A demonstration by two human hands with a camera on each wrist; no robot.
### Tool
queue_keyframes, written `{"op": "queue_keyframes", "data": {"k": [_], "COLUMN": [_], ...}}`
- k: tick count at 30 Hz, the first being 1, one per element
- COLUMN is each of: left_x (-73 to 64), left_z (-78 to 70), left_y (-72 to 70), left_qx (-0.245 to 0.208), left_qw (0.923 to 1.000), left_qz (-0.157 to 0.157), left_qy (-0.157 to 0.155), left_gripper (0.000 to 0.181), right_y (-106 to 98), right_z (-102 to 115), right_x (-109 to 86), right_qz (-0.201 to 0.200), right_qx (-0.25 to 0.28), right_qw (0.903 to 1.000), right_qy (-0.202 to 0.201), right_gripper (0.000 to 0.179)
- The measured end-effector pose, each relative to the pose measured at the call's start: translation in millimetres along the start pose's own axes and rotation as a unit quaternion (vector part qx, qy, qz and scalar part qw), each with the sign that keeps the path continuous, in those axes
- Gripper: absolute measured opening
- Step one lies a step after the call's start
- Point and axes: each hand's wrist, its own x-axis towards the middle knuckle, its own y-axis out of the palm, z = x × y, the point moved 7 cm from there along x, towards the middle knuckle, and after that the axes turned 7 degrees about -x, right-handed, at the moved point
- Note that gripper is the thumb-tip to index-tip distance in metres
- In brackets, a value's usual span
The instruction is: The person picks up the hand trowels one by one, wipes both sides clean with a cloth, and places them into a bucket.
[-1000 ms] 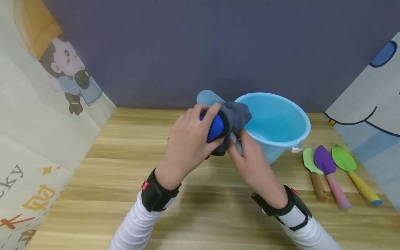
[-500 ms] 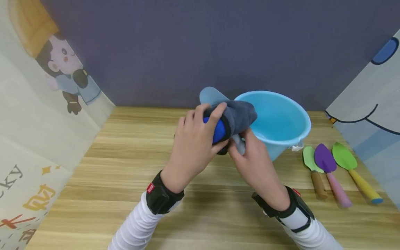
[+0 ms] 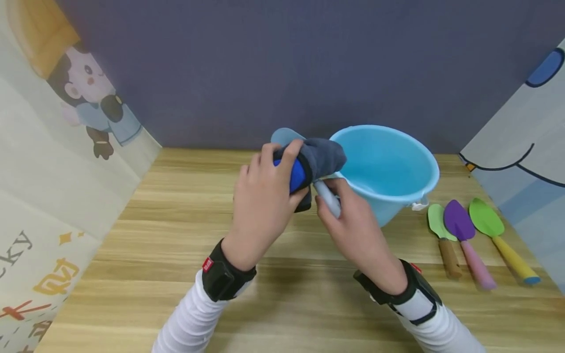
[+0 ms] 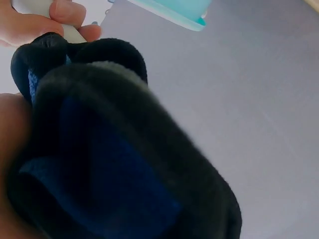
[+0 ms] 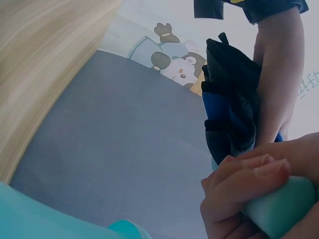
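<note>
My left hand (image 3: 265,206) grips a dark grey cloth (image 3: 325,156) with a blue side and black edging, folded around a light blue shovel (image 3: 286,136). The shovel's rounded blade sticks out past the cloth at the upper left. My right hand (image 3: 356,225) holds the pale handle (image 3: 327,198), whose end also shows in the right wrist view as a rounded handle end (image 5: 284,206) within the curled fingers. In the left wrist view the cloth's blue side (image 4: 109,169) fills the foreground. The shovel's middle is hidden under the cloth.
A light blue bucket (image 3: 388,198) stands just behind and right of my right hand. To its right, a light green shovel (image 3: 436,224), a purple one (image 3: 459,223) and a bright green one (image 3: 485,220) lie on the wooden table (image 3: 176,245). A dark wall (image 3: 265,63) rises behind.
My left hand and the cloth shift slightly right, then back left towards the blade. More of the handle shows between the hands now. The right hand stays nearly still.
</note>
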Motion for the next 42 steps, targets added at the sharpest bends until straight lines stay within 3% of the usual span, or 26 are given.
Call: {"op": "queue_keyframes", "data": {"k": [17, 24, 30, 35, 42], "left_x": [4.3, 6.0, 6.1, 6.3, 5.8], "left_z": [9.0, 19.0, 28.6, 33.4, 26.6], "left_y": [0.8, -8.1, -18.3, -21.2, -18.4], "left_qx": [0.016, 0.022, 0.008, -0.018, -0.123], "left_qw": [0.9984, 0.9953, 0.9916, 0.9907, 0.9877], "left_qz": [-0.052, -0.093, -0.127, -0.13, -0.094], "left_qy": [-0.011, -0.015, -0.025, -0.034, -0.019], "left_gripper": [0.078, 0.078, 0.068, 0.066, 0.077], "right_y": [2, 1, 1, 1, 0], "right_z": [-3, -2, -5, -8, -13], "right_x": [0.3, -0.1, 1.2, 3.6, 7.3], "right_qz": [0.017, 0.019, 0.029, 0.032, 0.037], "right_qx": [-0.006, -0.004, -0.009, -0.014, -0.009], "right_qw": [0.9998, 0.9998, 0.9995, 0.9992, 0.9987], "right_qy": [0.011, 0.006, 0.013, 0.019, 0.033], "right_gripper": [0.031, 0.029, 0.03, 0.032, 0.034]}}
